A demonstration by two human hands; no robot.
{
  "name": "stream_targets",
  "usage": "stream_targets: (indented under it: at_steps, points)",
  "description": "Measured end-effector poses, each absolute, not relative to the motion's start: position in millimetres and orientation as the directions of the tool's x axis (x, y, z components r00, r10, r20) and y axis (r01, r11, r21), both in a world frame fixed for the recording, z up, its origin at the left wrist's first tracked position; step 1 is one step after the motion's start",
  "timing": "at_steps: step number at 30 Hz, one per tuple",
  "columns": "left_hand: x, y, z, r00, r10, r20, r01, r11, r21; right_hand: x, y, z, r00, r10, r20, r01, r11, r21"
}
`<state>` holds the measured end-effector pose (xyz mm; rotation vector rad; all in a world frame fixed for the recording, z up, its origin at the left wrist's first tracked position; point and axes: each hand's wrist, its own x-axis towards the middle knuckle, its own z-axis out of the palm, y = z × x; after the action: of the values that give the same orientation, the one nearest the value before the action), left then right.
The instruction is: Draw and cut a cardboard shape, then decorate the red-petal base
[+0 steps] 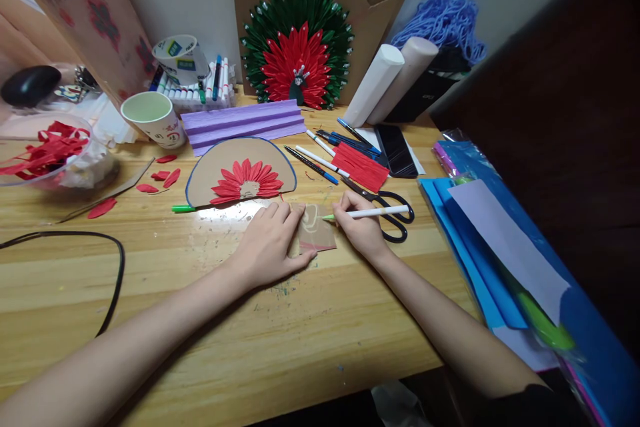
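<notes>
My right hand [361,225] grips a white marker [377,212] with a light green tip, which points left at a small piece of brown cardboard [320,235]. Pale curved lines show on that piece, and a reddish strip runs along its lower edge. My left hand [267,240] rests flat at the cardboard's left side, thumb stretched along its bottom corner. Just beyond lies a cardboard half-round [210,170] with a blue edge and red paper petals [250,180]. Black-handled scissors [400,213] lie right beside my right hand. A green marker cap [183,209] sits left.
A green and red paper peacock [300,53] stands against cardboard at the back. Purple crepe paper [245,123], a paper cup [154,121], loose red petals [147,188] and several pens surround the half-round. A phone [396,150] and blue packets [470,247] lie right; a black cable [120,267] curves left.
</notes>
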<state>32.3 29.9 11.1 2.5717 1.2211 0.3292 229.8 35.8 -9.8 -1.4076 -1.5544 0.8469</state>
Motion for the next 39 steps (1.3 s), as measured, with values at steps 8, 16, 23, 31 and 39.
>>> stream_targets:
  at_steps: [8,16,23,31,39]
  points:
    - [32.2,29.8,10.3,0.621,0.780,0.078,0.722,-0.608,0.331,230.6,34.8,-10.1,-0.057,0.995,0.078,0.418,0.094,-0.903]
    - [32.0,29.8,10.4,0.624,0.777,0.086,0.718,-0.613,0.331,231.2,34.1,-8.1,-0.096,0.993,0.067,0.426,0.102,-0.899]
    - [32.3,30.6,10.5,0.628,0.774,0.085,0.714,-0.616,0.332,229.8,34.2,-7.7,-0.104,0.993,0.051,0.428,0.091,-0.899]
    - [32.2,30.5,9.9,0.627,0.775,0.084,0.716,-0.615,0.330,230.0,34.7,-6.3,-0.111,0.993,0.037,0.424,0.081,-0.902]
    - [32.6,30.7,8.8,0.625,0.775,0.094,0.717,-0.618,0.324,231.3,33.7,-5.1,-0.117,0.993,0.027,0.452,0.077,-0.889]
